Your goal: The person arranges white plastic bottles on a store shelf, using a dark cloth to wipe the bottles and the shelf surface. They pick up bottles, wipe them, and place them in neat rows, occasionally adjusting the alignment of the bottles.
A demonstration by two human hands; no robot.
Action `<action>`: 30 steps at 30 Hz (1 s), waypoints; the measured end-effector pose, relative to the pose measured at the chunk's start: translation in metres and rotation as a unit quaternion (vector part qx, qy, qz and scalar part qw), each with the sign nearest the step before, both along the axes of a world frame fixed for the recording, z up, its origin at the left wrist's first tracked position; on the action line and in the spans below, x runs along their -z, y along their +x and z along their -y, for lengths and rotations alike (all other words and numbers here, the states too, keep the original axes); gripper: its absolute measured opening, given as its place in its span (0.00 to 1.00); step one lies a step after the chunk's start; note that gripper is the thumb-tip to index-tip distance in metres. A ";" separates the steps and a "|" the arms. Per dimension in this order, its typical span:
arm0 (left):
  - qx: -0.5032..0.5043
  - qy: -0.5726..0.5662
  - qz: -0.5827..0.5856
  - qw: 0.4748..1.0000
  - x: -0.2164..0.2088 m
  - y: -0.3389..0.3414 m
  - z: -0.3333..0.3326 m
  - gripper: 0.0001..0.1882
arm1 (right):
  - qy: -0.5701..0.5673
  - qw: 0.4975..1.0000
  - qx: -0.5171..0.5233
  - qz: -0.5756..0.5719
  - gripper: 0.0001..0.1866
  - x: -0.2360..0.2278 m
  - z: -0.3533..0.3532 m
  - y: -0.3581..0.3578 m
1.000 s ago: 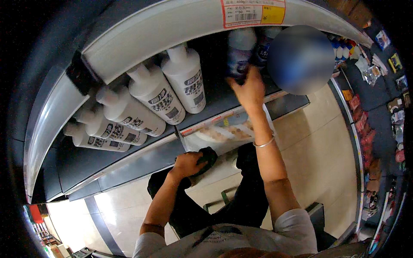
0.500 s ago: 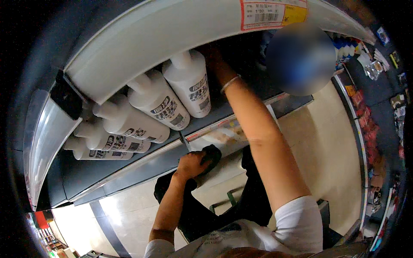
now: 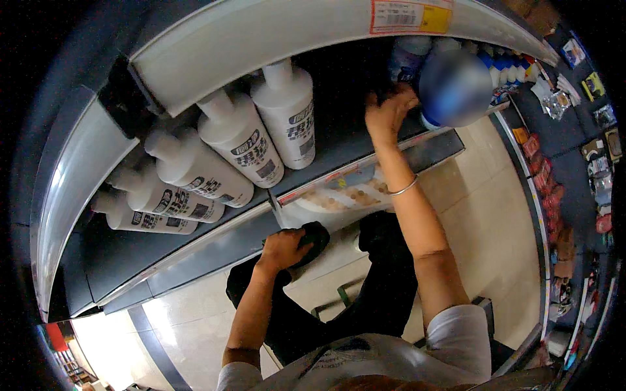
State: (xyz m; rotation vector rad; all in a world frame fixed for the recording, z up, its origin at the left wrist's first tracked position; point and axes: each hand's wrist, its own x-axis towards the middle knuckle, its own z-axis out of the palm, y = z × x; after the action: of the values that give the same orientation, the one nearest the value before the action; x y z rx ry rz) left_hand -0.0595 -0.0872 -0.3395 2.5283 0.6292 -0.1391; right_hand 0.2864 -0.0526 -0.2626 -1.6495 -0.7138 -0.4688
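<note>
My right hand is over the dark shelf, its fingers apart and slightly bent, with nothing seen in them. Just right of it stands a blue bottle, mostly covered by a round blur. Several white bottles with black print lean in a row on the left half of the shelf, their tops partly under the shelf edge above. Below the shelf, near my left knee, my left hand is closed on a black cloth-like bundle.
A pale shelf edge with a price label curves above my hands. A clear-fronted sign strip hangs from the shelf's front lip. More bottles stand at the back right. Packed goods line another shelf on the right.
My right hand has come out from the dark back of the shelf, moving right toward the blue bottle. My left hand keeps its hold on the black bundle. The view has shifted slightly.
</note>
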 end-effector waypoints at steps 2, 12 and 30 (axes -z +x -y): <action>-0.003 0.019 0.008 1.000 -0.001 -0.001 0.000 0.19 | -0.120 0.983 0.117 0.081 0.36 -0.007 0.010 0.007; 0.003 0.024 0.025 0.999 -0.002 -0.002 0.000 0.18 | -0.142 0.989 0.038 0.017 0.38 0.012 -0.001 0.037; -0.002 0.019 0.045 0.999 -0.002 0.020 -0.003 0.17 | -0.177 0.957 -0.228 0.014 0.28 -0.008 -0.088 -0.050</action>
State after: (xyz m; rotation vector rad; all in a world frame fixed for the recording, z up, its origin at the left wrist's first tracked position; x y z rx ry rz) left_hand -0.0396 -0.0844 -0.3379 2.5530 0.6068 -0.0119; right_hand 0.2364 0.0350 -0.2547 -1.7356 -1.2171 -0.0300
